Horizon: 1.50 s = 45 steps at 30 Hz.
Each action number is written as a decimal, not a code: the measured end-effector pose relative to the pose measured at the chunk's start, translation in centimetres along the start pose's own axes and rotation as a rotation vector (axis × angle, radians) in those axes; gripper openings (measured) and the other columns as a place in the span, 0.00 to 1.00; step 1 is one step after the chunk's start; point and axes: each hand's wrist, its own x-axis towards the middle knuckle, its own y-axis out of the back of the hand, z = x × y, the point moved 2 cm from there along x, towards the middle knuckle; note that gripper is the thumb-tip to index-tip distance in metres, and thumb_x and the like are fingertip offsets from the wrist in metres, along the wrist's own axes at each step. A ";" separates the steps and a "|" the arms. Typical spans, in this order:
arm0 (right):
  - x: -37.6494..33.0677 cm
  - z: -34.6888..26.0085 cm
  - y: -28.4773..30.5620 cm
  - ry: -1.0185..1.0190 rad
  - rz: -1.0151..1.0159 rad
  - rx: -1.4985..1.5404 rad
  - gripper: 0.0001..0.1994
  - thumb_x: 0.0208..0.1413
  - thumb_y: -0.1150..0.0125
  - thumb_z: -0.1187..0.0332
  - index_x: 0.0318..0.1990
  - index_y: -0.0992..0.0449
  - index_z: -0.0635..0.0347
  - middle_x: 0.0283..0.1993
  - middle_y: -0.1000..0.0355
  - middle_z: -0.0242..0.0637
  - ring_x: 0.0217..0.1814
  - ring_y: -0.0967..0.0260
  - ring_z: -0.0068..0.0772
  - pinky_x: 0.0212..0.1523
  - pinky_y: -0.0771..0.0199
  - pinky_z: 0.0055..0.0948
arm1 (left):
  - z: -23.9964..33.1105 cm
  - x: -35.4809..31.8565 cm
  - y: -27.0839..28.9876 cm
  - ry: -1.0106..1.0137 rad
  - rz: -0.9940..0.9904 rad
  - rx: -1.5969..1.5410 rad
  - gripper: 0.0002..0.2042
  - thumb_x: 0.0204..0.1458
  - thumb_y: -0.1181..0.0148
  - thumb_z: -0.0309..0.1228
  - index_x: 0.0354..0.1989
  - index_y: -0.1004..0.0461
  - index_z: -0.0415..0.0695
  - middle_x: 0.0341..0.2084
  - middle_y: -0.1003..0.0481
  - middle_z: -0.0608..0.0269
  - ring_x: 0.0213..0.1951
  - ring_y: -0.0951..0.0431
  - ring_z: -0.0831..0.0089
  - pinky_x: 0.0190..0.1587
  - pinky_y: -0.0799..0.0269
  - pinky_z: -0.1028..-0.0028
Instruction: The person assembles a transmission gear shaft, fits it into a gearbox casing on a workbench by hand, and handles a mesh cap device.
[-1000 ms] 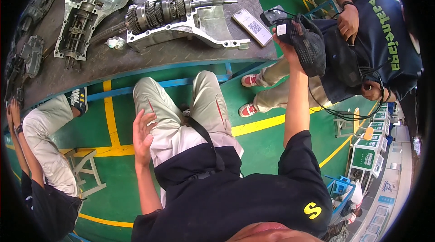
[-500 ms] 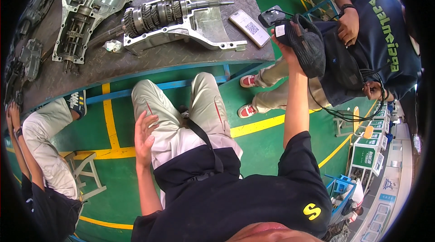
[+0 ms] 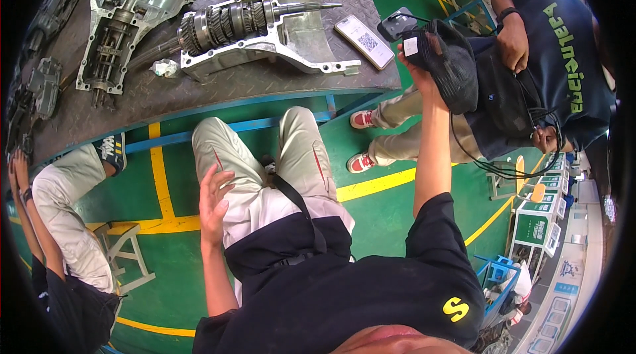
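Note:
My right hand (image 3: pixel 419 74) is raised beyond the table's right corner, its fingers closed on the edge of a black mesh cap (image 3: pixel 456 79). A small dark device with a white label and cables is by the cap's front. Most of these fingers are hidden behind the cap. Above my left thigh, my left hand (image 3: pixel 213 207) hangs with loosely bent, spread fingers and holds nothing. Close to the cap, a phone (image 3: pixel 364 42) with a square code on its screen lies on the metal table (image 3: pixel 265 82).
Gear shafts (image 3: pixel 228 24) sit in an opened gearbox housing (image 3: pixel 306 39), beside another housing half (image 3: pixel 106 56). A standing co-worker (image 3: pixel 553 56) at right holds black cables (image 3: pixel 550 130) near a black bag. Another person (image 3: pixel 73 221) sits at left, near a stool (image 3: pixel 126 248).
The co-worker at right has shifted slightly, one hand moving a little lower. My left hand has barely moved; my right hand still holds the cap in about the same place.

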 end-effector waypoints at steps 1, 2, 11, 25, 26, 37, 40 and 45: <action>0.1 0.0 0.2 -0.005 -0.030 0.022 0.19 0.62 0.46 0.54 0.51 0.24 0.59 0.49 0.24 0.49 0.49 0.26 0.58 0.48 0.21 0.50 | 0.0 0.0 0.0 -0.001 0.000 -0.001 0.40 0.50 0.42 0.47 0.69 0.46 0.37 0.55 0.32 0.50 0.60 0.32 0.59 0.61 0.38 0.60; -0.1 0.0 0.5 -0.004 -0.031 0.021 0.19 0.62 0.46 0.54 0.51 0.24 0.59 0.49 0.24 0.49 0.49 0.26 0.58 0.48 0.21 0.50 | 0.1 0.0 -0.1 0.001 0.000 0.000 0.40 0.50 0.42 0.47 0.69 0.46 0.37 0.55 0.32 0.50 0.60 0.32 0.59 0.61 0.38 0.60; -1.2 -0.4 -1.4 0.175 -0.243 -0.135 0.21 0.60 0.45 0.54 0.53 0.26 0.60 0.51 0.26 0.53 0.51 0.27 0.61 0.53 0.24 0.54 | 0.2 0.2 -0.2 0.002 -0.013 0.004 0.40 0.50 0.41 0.47 0.68 0.46 0.37 0.55 0.32 0.49 0.60 0.32 0.59 0.62 0.38 0.60; 0.2 0.6 1.1 0.135 -0.180 -0.094 0.22 0.60 0.45 0.53 0.53 0.26 0.61 0.50 0.25 0.54 0.51 0.27 0.60 0.54 0.25 0.53 | -0.1 0.0 -0.4 0.013 -0.040 0.052 0.40 0.51 0.41 0.48 0.69 0.47 0.38 0.56 0.32 0.50 0.61 0.33 0.59 0.62 0.40 0.60; 0.5 1.0 1.4 0.116 -0.168 -0.080 0.22 0.60 0.45 0.53 0.53 0.26 0.61 0.50 0.25 0.54 0.51 0.27 0.60 0.54 0.25 0.53 | -0.1 0.0 -0.3 0.015 -0.039 0.054 0.40 0.51 0.41 0.48 0.69 0.47 0.39 0.56 0.32 0.50 0.61 0.33 0.59 0.62 0.40 0.60; -2.1 1.2 -2.3 0.156 0.062 -0.049 0.18 0.64 0.48 0.54 0.51 0.26 0.56 0.46 0.24 0.43 0.47 0.24 0.47 0.44 0.22 0.45 | -0.3 0.1 -0.4 0.020 -0.040 0.036 0.40 0.51 0.41 0.48 0.69 0.46 0.39 0.56 0.32 0.50 0.61 0.33 0.59 0.62 0.40 0.60; -1.8 1.1 -1.5 0.054 0.181 0.059 0.15 0.62 0.46 0.56 0.45 0.25 0.56 0.41 0.24 0.41 0.42 0.25 0.46 0.41 0.24 0.39 | -0.5 0.2 -0.6 0.010 -0.048 0.054 0.40 0.50 0.41 0.47 0.69 0.46 0.39 0.55 0.32 0.51 0.60 0.32 0.59 0.62 0.39 0.60; -1.4 2.0 -0.5 0.098 0.229 0.122 0.16 0.61 0.46 0.56 0.44 0.27 0.59 0.41 0.26 0.42 0.40 0.28 0.47 0.39 0.27 0.37 | -0.4 0.3 -0.8 -0.008 -0.041 0.053 0.39 0.51 0.41 0.45 0.68 0.45 0.38 0.55 0.31 0.51 0.60 0.31 0.59 0.62 0.38 0.60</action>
